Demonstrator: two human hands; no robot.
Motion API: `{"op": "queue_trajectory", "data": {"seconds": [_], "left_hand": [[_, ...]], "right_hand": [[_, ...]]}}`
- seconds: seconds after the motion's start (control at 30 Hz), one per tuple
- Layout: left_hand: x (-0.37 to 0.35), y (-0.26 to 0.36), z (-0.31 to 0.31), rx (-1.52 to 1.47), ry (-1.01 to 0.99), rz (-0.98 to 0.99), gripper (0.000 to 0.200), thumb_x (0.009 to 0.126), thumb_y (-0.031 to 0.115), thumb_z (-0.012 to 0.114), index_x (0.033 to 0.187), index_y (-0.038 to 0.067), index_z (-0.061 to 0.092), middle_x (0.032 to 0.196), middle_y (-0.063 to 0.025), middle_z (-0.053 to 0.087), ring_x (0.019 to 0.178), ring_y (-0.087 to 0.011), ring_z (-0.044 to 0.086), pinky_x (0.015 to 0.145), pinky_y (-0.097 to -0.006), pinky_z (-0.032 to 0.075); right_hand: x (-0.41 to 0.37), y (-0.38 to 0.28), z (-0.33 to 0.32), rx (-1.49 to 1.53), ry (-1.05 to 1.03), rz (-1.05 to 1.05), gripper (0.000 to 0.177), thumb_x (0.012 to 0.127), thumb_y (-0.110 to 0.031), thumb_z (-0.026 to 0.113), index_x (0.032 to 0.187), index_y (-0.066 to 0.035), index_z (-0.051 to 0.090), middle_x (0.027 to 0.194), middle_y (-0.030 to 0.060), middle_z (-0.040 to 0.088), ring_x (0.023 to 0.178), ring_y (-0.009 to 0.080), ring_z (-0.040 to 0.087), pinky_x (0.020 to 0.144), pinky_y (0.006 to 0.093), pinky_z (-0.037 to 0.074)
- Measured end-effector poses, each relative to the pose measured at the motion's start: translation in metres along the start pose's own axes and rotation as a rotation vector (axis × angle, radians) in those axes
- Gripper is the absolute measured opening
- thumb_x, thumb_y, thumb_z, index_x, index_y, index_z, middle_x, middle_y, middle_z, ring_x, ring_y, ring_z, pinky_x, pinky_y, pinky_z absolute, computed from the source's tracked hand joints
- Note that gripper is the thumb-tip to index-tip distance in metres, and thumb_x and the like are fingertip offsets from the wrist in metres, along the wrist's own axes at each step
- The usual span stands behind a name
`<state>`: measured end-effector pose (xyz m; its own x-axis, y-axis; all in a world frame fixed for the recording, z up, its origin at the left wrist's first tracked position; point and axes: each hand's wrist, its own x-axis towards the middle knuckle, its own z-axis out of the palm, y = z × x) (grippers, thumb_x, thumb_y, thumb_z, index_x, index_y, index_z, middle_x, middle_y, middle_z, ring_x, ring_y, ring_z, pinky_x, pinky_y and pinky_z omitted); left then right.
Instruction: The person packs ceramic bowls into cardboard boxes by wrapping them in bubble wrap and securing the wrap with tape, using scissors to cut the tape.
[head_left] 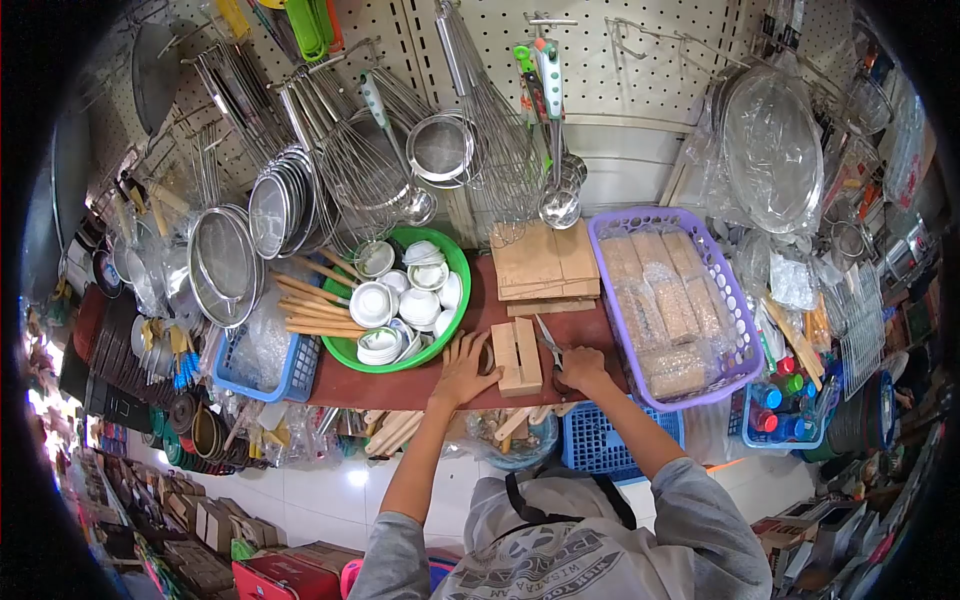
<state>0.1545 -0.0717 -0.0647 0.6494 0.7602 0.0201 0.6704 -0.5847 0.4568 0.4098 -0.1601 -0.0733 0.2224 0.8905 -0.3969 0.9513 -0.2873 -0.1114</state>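
A small brown cardboard box (516, 357) with a lengthwise gap in its top lies on the reddish-brown shelf. Just left of it, my left hand (464, 370) rests with its fingers spread, thumb reaching to the box's side. The edge of a brown, rounded thing (488, 353) shows between that thumb and the fingers. Right of the box, my right hand (582, 369) is closed on a pair of scissors (547, 338); the blades point away from me and the handles are mostly hidden. Behind the box sits a stack of flat cardboard pieces (545, 262).
On the left stands a green basin (395, 367) of small white bowls and wooden-handled tools. A purple basket (750, 367) at the right holds bubble-wrapped packages. Whisks (495, 150), strainers (440, 147) and ladles (560, 207) hang low over the back. Blue baskets (612, 440) stand below.
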Motion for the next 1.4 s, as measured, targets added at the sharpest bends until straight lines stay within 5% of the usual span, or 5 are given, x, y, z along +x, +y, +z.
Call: {"op": "queue_trajectory", "data": {"seconds": [0.3,0.5,0.8,1.1,1.4], "left_hand": [[-0.005,0.008,-0.016,-0.098,0.06,0.146,0.069,0.086,0.045,0.07,0.148,0.029,0.045,0.146,-0.0098,0.039,0.134,-0.036,0.034,0.115,-0.0519,0.026],[-0.007,0.018,-0.019,-0.23,-0.041,-0.025,0.067,0.084,0.043,0.074,0.145,0.03,0.052,0.127,-0.008,0.05,0.119,-0.0324,0.04,0.108,-0.0487,0.03],[0.002,0.012,-0.013,-0.71,-0.079,-0.121,0.067,0.079,0.02,0.083,0.141,0.022,0.058,0.079,0.0023,0.054,0.069,-0.009,0.048,0.068,-0.0253,0.045],[0.028,0.018,0.017,-0.692,0.117,-0.179,0.04,0.08,0.017,0.085,0.108,0.007,0.058,0.078,0.0039,0.045,0.07,-0.0054,0.043,0.063,-0.0225,0.038],[0.029,0.014,0.04,-0.618,0.241,-0.143,0.048,0.077,0.017,0.087,0.11,0.007,0.053,0.083,0.0014,0.044,0.073,-0.0089,0.043,0.065,-0.0246,0.039]], "right_hand": [[0.001,-0.012,-0.025,0.022,0.073,-0.034,0.044,0.085,-0.049,0.068,0.105,-0.01,0.072,0.105,0.0171,0.073,0.101,0.0347,0.07,0.086,0.045,0.057],[-0.005,-0.021,-0.063,0.394,0.235,-0.235,0.031,0.089,-0.041,0.065,0.099,-0.012,0.064,0.095,0.0158,0.072,0.096,0.0379,0.069,0.084,0.0505,0.053],[0.035,-0.017,-0.048,0.526,0.022,-0.311,0.045,0.081,-0.051,0.074,0.097,-0.012,0.058,0.083,0.0076,0.07,0.079,0.0267,0.071,0.073,0.0402,0.053],[0.043,-0.019,-0.041,0.459,0.063,-0.348,0.047,0.082,-0.05,0.074,0.098,-0.011,0.054,0.08,0.0073,0.07,0.064,0.0236,0.07,0.067,0.0382,0.054],[0.036,-0.024,-0.055,0.533,-0.068,-0.293,0.05,0.08,-0.043,0.074,0.104,-0.006,0.05,0.084,0.0134,0.069,0.065,0.0247,0.071,0.066,0.0371,0.055]]}}
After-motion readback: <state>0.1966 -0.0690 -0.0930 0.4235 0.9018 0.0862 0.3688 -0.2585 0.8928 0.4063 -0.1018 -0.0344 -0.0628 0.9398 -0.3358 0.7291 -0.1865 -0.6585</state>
